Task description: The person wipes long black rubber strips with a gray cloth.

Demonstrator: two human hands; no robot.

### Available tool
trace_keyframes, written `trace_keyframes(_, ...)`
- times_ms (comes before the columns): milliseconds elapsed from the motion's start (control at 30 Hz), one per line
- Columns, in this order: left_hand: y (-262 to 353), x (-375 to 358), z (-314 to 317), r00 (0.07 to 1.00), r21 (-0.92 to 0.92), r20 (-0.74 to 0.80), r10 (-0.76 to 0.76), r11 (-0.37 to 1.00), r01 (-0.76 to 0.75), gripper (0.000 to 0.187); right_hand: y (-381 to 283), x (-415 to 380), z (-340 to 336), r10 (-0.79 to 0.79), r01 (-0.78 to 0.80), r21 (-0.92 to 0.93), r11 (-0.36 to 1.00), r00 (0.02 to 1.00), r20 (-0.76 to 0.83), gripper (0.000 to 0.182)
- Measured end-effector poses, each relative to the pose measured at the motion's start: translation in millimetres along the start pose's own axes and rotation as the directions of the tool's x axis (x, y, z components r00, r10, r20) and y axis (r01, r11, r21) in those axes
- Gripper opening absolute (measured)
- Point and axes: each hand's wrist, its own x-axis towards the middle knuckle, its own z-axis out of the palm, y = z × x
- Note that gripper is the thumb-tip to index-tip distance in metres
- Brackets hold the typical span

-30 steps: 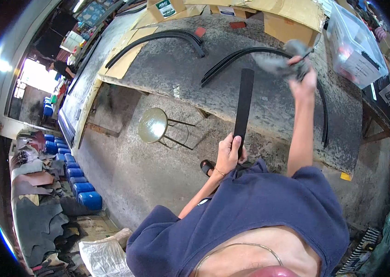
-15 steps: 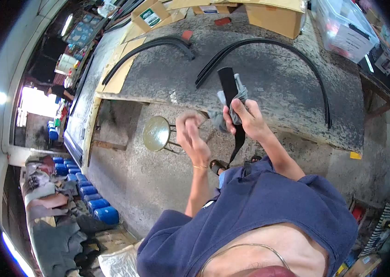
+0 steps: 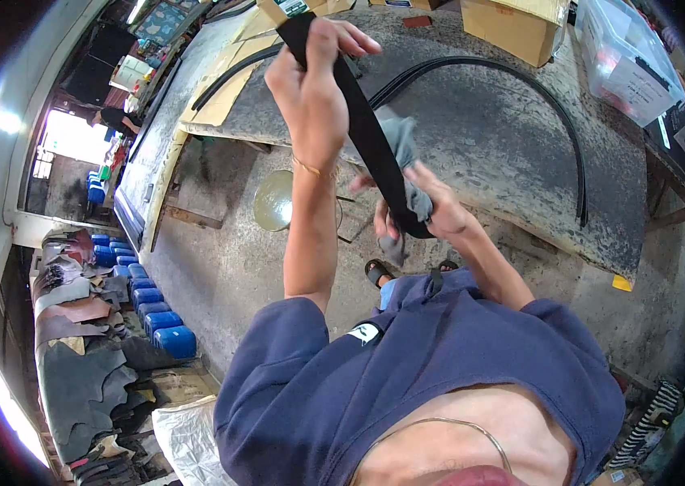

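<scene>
A wide black strip (image 3: 367, 125) runs diagonally between my two hands. My left hand (image 3: 314, 97) is closed on its upper end, thumb over the strip and the other fingers partly extended. Lower down, my right hand (image 3: 439, 206) holds a grey cloth (image 3: 399, 142) around the strip near its lower end. Some of the cloth hangs below the fingers. Behind the strip, long thin black strips (image 3: 520, 69) lie curved on the worktable.
A worn dark table (image 3: 488, 154) stands in front, bearing a cardboard box (image 3: 512, 32) and a clear plastic bin (image 3: 622, 65). A round stool (image 3: 274, 200) stands below its edge. Blue containers (image 3: 174, 342) line the left floor. Another person (image 3: 118, 121) is far left.
My left hand has moved up and taken hold of the black strip's upper end. The strip now stretches up and left, while my right hand and the cloth are slightly lower.
</scene>
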Motion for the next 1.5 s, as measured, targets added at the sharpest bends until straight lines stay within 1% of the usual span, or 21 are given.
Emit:
trace_keyframes(67, -3, 3, 0, 0.999, -0.039, -0.038, -0.001, 0.999, -0.001, 0.032, 3, 3, 0, -0.269, 0.226, -0.191, 0.955, 0.933, -0.240, 0.043)
trace_keyframes(100, -5, 1, 1, 0.999, -0.031, -0.046, 0.004, 0.999, -0.006, 0.032, -3, 6, -4, -0.311, 0.265, -0.224, 0.938, 0.929, -0.201, 0.040)
trace_keyframes(133, -6, 0, 3, 0.999, -0.024, -0.049, 0.007, 1.000, -0.008, 0.032, -11, 9, -2, -0.313, 0.268, -0.220, 0.938, 0.927, -0.204, 0.040)
trace_keyframes(200, -5, -3, 12, 0.999, 0.015, -0.034, -0.021, 1.000, 0.021, 0.033, -27, 14, 7, -0.167, 0.112, -0.480, 0.870, 0.983, -0.072, 0.040)
trace_keyframes(300, -7, 8, 5, 0.997, -0.018, -0.060, -0.045, 0.999, 0.044, 0.032, -23, 15, 0, -0.137, 0.046, -0.603, 0.797, 0.985, -0.105, 0.043)
trace_keyframes(367, 4, 23, 5, 0.986, 0.168, -0.160, 0.046, 0.986, -0.018, 0.039, -20, 13, 0, -0.085, -0.015, -0.663, 0.749, 0.989, -0.119, 0.042)
trace_keyframes(533, -2, 61, -40, 0.975, 0.235, -0.213, 0.063, 0.972, -0.012, 0.035, 12, 4, -17, 0.009, -0.077, -0.712, 0.698, 0.995, -0.099, 0.035)
trace_keyframes(667, 1, 99, -80, 0.955, 0.169, -0.292, 0.051, 0.986, -0.001, 0.031, 49, -7, -34, 0.108, -0.106, -0.760, 0.642, 0.993, -0.047, 0.030)
trace_keyframes(733, 10, 114, -101, 0.948, 0.065, -0.299, -0.110, 0.989, 0.135, 0.031, 76, -17, -47, 0.134, -0.141, -0.774, 0.617, 0.988, -0.074, 0.030)
trace_keyframes(767, 12, 124, -113, 0.945, 0.071, -0.307, -0.109, 0.988, 0.137, 0.031, 85, -20, -53, 0.218, -0.208, -0.809, 0.550, 0.971, -0.102, 0.031)
trace_keyframes(867, 17, 153, -148, 0.946, 0.079, -0.322, -0.043, 0.994, 0.072, 0.031, 128, -32, -75, 0.314, -0.282, -0.716, 0.638, 0.945, -0.092, 0.033)
trace_keyframes(900, 22, 160, -158, 0.938, 0.135, -0.343, -0.042, 0.986, 0.093, 0.031, 135, -37, -77, 0.351, -0.343, -0.575, 0.742, 0.931, -0.103, 0.034)
trace_keyframes(1000, 34, 163, -176, 0.941, 0.106, -0.311, -0.137, 0.978, 0.177, 0.038, 115, -26, -63, 0.417, -0.454, -0.465, 0.760, 0.890, -0.187, 0.032)
trace_keyframes(1067, 29, 139, -173, 0.917, 0.030, -0.239, -0.318, 0.942, 0.335, 0.046, 102, -15, -55, 0.310, -0.377, -0.466, 0.800, 0.926, -0.217, 0.028)
trace_keyframes(1133, 3, 89, -159, 0.829, -0.065, -0.153, -0.538, 0.842, 0.535, 0.054, 83, 1, -53, 0.234, -0.277, -0.507, 0.816, 0.961, -0.149, 0.024)
trace_keyframes(1200, -65, 11, -146, 0.825, 0.000, -0.246, -0.509, 0.851, 0.525, 0.051, 68, 13, -43, 0.172, -0.300, -0.465, 0.833, 0.939, -0.298, 0.022)
trace_keyframes(1233, -98, -33, -133, 0.812, -0.014, -0.290, -0.506, 0.851, 0.525, 0.053, 65, 16, -44, 0.131, -0.263, -0.468, 0.844, 0.946, -0.295, 0.021)
trace_keyframes(1267, -115, -68, -118, 0.782, -0.135, -0.295, -0.548, 0.835, 0.534, 0.057, 61, 19, -45, 0.120, -0.253, -0.471, 0.845, 0.948, -0.294, 0.021)
trace_keyframes(1333, -107, -92, -110, 0.566, -0.562, -0.025, -0.824, 0.480, 0.673, 0.057, 53, 17, -45, 0.158, -0.273, -0.360, 0.892, 0.935, -0.317, 0.025)
trace_keyframes(1433, -96, -113, -76, 0.508, -0.583, 0.090, -0.857, 0.368, 0.724, 0.041, 45, 17, -55, 0.142, -0.276, -0.402, 0.873, 0.933, -0.331, 0.039)
trace_keyframes(1500, -101, -121, -62, 0.547, -0.553, 0.065, -0.835, 0.426, 0.716, 0.038, 41, 17, -72, 0.155, -0.285, -0.470, 0.835, 0.943, -0.295, 0.060)
